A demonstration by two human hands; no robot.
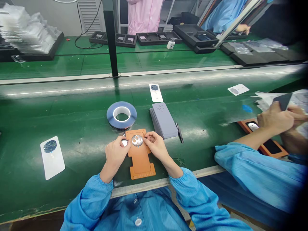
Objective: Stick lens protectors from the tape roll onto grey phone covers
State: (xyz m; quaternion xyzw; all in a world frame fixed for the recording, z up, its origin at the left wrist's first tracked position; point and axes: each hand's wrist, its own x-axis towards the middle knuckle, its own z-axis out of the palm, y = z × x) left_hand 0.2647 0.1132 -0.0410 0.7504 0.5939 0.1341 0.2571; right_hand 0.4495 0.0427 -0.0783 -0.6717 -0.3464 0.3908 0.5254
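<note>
An orange jig (141, 162), shaped like a phone back with notched sides, lies on the green bench in front of me. In its upper part sits a round silver plate with holes (137, 140). My right hand (157, 146) is closed in a pinch, its fingertips at the plate's right edge. At the jig's upper left, my left hand (116, 150) is closed, with a small shiny white piece (124, 142) showing between thumb and fingers. Just beyond the jig are a roll of blue tape (111, 114) and a stack of grey-lilac phone back covers (165, 121).
White cards with a dark camera print (53, 160) lie at the left and beyond the stack (156, 93). Black tweezers (179, 132) lie beside the covers. At right, a co-worker's hands (274, 119) work over another orange jig (276, 153). A black post (111, 41) stands behind.
</note>
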